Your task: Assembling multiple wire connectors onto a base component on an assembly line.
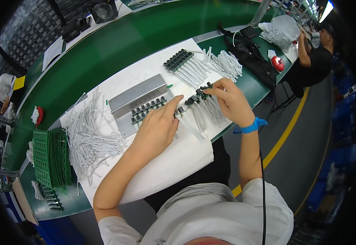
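Observation:
My left hand (pixel 155 128) reaches over the front of a grey metal fixture (pixel 139 94), index finger stretched forward. Its thumb and fingers close around a small dark-ended piece with a white flat cable (pixel 191 130). A row of black connectors (pixel 147 110) on green board sits along the fixture, partly behind that hand. My right hand (pixel 233 102), wearing a blue wrist strap (pixel 251 125), pinches a small circuit board (pixel 205 90) with black parts at the end of a row of cabled boards. White cables (pixel 206 114) trail from that row toward me.
A heap of white cables (pixel 90 139) lies left of the fixture. Green circuit panels (pixel 51 157) stand stacked at far left. A cabled board block (pixel 178 60) lies at the back. A black bag (pixel 249 57) and a red round container (pixel 277 63) are right, near another person.

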The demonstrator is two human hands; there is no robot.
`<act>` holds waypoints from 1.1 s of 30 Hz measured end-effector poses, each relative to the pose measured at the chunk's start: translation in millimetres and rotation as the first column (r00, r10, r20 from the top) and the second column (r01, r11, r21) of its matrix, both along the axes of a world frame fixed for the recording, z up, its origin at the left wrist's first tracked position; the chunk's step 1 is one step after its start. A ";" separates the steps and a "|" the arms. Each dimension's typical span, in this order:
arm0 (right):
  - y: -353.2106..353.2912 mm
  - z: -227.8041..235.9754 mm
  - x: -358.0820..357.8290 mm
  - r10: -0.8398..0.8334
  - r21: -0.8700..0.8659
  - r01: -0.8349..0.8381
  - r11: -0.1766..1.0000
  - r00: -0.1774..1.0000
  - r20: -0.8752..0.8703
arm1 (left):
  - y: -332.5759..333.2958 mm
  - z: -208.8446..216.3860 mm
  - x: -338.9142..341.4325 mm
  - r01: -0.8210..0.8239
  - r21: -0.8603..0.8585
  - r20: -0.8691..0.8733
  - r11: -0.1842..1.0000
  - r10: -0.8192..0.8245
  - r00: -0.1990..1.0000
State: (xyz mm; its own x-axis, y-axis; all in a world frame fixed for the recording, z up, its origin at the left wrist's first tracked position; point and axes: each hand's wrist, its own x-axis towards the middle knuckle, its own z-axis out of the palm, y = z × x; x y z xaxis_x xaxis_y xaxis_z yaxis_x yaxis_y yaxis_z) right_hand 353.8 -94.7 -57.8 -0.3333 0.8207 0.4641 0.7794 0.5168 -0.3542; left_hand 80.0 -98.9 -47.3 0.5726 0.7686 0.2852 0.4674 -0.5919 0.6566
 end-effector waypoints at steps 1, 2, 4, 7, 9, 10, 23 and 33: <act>-4.5 -0.8 -0.4 0.003 0.000 -0.003 1.000 1.000 0.001 | 0.1 1.0 -0.3 -0.017 -0.082 -0.010 0.996 0.016 1.000; -9.7 -1.9 -0.8 -0.030 -0.007 0.030 1.000 0.995 -0.093 | 0.8 0.6 -0.4 -0.020 -0.082 -0.009 0.996 0.019 1.000; -15.8 -3.4 -2.7 -0.065 -0.019 0.062 0.998 0.980 -0.187 | 2.2 -1.0 -0.3 -0.022 -0.153 0.043 0.988 0.029 0.999; -22.0 -5.9 -8.5 -0.085 0.035 0.099 0.994 0.956 -0.281 | 3.8 -0.7 0.1 0.048 -0.233 0.176 0.971 -0.006 0.984; -27.7 -7.7 -17.9 -0.124 -0.012 0.128 0.992 0.936 -0.330 | 3.5 -1.0 0.6 0.071 -0.250 0.194 0.966 -0.022 0.981; -32.8 -4.7 -26.9 -0.125 -0.058 0.112 0.992 0.913 -0.387 | 3.5 -1.1 0.4 0.087 -0.264 0.212 0.961 -0.030 0.977; -52.9 -17.9 -77.2 0.004 -0.139 -0.111 0.984 0.793 -0.609 | -5.4 -4.3 5.0 0.247 -0.151 0.147 0.957 -0.226 0.963; -55.1 -23.9 -73.3 0.028 -0.139 -0.140 0.980 0.796 -0.605 | -9.0 -6.8 4.0 0.206 -0.088 -0.133 0.974 -0.217 0.967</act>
